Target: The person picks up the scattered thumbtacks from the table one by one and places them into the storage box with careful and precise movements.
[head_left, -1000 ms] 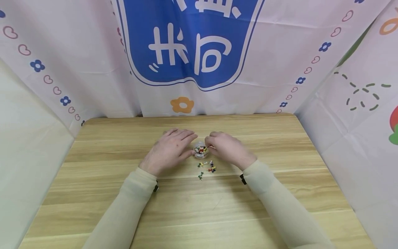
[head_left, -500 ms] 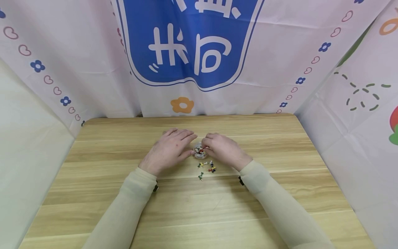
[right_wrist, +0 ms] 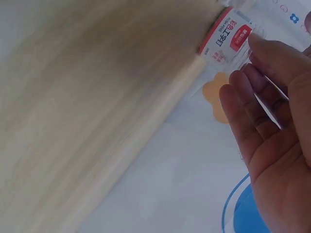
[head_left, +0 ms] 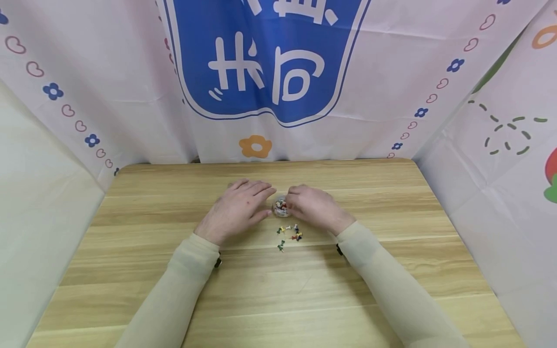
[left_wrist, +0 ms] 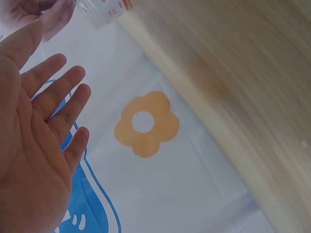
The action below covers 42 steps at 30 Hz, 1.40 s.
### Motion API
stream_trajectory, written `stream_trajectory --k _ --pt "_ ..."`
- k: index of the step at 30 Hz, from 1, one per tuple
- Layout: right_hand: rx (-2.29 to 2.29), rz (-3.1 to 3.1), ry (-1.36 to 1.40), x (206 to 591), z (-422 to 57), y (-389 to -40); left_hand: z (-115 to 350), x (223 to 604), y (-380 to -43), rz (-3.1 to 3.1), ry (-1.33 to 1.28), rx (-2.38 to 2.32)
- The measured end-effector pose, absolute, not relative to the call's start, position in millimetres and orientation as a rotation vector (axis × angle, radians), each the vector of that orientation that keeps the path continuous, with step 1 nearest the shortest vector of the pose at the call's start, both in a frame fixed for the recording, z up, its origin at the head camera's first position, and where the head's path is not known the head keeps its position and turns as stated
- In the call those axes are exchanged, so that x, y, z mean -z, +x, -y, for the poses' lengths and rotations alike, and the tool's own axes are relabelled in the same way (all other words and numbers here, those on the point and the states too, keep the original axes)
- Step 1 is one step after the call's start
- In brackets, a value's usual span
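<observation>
The left hand is held spread beside the clear cylindrical plastic jar; the work is judged part done, multicoloured plastic push pins being contained there and left loose on the wood-grain table; the right hand is placed at the jar, its grip undeterminable.

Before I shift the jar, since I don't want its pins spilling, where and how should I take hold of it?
Probably by the round side wall of the jar, from the left with the left hand, whose thumb and fingers face it. The jar stands open end up, the right hand is at its mouth, and loose pins lie on the near side.
</observation>
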State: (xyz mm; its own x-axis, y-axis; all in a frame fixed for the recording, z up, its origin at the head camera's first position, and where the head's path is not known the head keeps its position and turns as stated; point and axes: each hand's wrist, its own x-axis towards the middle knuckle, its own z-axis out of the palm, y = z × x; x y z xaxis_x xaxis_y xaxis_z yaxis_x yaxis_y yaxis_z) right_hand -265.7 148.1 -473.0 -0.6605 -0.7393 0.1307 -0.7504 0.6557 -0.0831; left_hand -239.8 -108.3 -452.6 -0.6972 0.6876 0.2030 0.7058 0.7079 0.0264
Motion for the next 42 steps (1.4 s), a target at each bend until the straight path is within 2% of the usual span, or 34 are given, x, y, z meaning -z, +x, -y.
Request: stream_trajectory --k 8,20,34,42 --pt "-0.228 2.816 1.142 473.9 -156.7 -278.6 105.5 452.7 -238.9 2.782 -1.129 0.112" --pt "-0.307 2.835 0.847 451.9 -175.5 -271.0 90.0 455.4 -229.5 2.833 -1.216 0.158" --pt "-0.265 2.854 0.894 451.8 -191.3 -268.1 73.8 467.6 -223.8 2.800 -1.465 0.109" --pt "-0.318 2.871 0.891 450.8 -195.4 -267.8 71.0 473.2 -222.7 2.793 -1.461 0.102"
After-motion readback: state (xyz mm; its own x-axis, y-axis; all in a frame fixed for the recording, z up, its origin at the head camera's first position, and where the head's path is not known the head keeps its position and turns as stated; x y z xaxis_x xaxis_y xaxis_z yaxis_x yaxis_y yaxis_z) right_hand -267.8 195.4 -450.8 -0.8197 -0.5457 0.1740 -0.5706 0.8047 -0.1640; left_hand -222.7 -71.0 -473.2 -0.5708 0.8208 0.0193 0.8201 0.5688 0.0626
